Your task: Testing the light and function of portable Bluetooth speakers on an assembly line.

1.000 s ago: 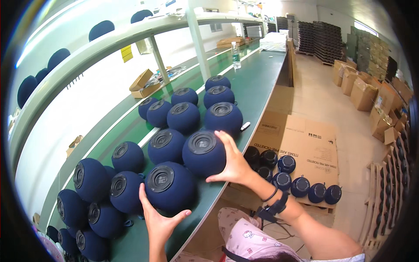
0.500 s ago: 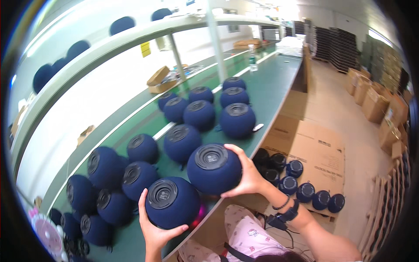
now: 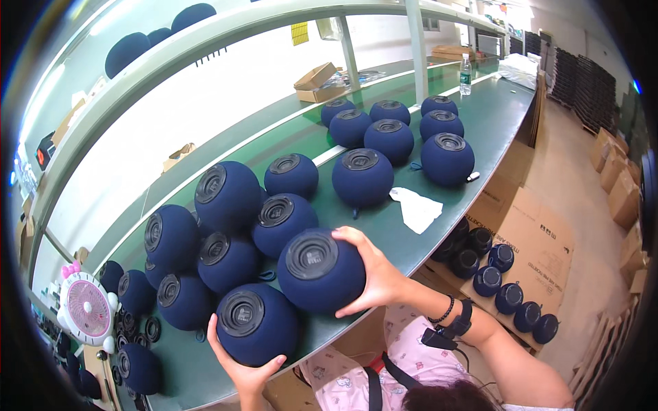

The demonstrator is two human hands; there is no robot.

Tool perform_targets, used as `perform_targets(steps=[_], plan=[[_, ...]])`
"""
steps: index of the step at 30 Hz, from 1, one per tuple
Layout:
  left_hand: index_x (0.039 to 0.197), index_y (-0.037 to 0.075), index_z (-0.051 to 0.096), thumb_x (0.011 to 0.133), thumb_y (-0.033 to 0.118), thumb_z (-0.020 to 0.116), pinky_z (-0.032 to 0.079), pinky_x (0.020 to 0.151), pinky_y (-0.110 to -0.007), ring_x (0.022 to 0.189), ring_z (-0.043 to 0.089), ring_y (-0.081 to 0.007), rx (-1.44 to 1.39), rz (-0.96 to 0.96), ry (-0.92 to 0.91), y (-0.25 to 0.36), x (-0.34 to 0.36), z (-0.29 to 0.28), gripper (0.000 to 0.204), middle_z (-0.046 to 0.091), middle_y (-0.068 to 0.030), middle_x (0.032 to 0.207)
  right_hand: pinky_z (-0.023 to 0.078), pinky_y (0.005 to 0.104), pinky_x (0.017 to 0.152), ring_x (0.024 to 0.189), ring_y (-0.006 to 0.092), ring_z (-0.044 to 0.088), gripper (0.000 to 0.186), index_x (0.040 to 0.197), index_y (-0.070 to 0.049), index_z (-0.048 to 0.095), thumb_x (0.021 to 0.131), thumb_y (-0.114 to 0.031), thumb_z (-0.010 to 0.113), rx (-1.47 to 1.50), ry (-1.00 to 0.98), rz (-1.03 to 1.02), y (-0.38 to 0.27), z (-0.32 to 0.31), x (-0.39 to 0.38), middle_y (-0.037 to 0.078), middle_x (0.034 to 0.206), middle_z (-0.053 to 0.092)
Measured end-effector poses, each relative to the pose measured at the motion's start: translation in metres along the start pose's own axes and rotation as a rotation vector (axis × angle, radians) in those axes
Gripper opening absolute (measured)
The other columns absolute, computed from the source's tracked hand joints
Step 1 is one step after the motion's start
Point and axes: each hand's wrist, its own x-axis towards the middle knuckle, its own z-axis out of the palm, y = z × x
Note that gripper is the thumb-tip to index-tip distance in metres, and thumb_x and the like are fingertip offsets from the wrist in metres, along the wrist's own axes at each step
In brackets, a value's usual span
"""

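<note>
My left hand (image 3: 236, 370) grips a round navy speaker (image 3: 269, 335) low on its near side, thumb and fingers spread round it. In my right hand (image 3: 375, 274) is a second navy speaker (image 3: 336, 282), held from its right side. Both speakers have their black ringed bases tilted upward and sit side by side at the front of the bench, touching or nearly so. Whether they rest on the bench top or hang just above it I cannot tell. Right behind them lies another speaker (image 3: 293, 222) of the same kind, part of a stacked cluster.
More navy speakers (image 3: 449, 161) stand farther along the green bench (image 3: 473, 103). A white sheet (image 3: 417, 209) lies beside them. Left are a pink-and-white fan (image 3: 89, 308) and black rings (image 3: 152, 329). A shelf rail (image 3: 260, 27) runs overhead. Speakers (image 3: 508, 297) on cardboard (image 3: 531, 240) sit at lower right.
The view has turned left, so the bench and shelf appear farther right. Both held speakers are lower against the bench row, and the white sheet has come into sight. Both hands keep their grip.
</note>
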Motion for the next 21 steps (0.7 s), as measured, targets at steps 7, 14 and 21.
perform_targets(steps=[7,14,21], plan=[[0.146,0.004,0.030,0.060,0.025,0.089,0.036,0.106,-0.045,0.126,0.044,-0.0330,0.467,0.124,0.085,0.011,0.000,0.006,0.107,0.040,-0.0197,0.139,0.042,0.0472,0.102,0.120,0.0414,0.051,0.115,0.144,-0.011,0.030,0.052,-0.042,0.091,-0.295,-0.178,-0.035,-0.014,-0.055,0.025,0.023,0.138,0.042],[0.149,0.001,0.022,0.076,0.064,0.063,0.028,0.113,-0.047,0.135,0.035,-0.0353,0.038,-0.134,0.307,-0.018,-0.017,-0.011,0.105,0.031,-0.0215,0.147,0.048,0.0379,0.088,0.098,0.0292,0.060,0.083,0.131,-0.003,0.049,0.069,-0.048,0.080,-0.491,0.043,0.084,0.073,-0.193,0.289,0.020,0.114,0.059],[0.136,-0.006,0.039,0.084,0.048,0.055,0.044,0.100,-0.042,0.118,0.050,-0.0311,0.222,-0.183,0.488,-0.006,-0.013,0.005,0.077,0.048,-0.0234,0.131,0.040,0.0599,0.102,0.129,0.0458,0.043,0.117,0.141,-0.006,0.040,0.047,-0.058,0.088,-0.750,0.030,0.786,0.282,-0.202,0.389,0.022,0.145,0.041]])
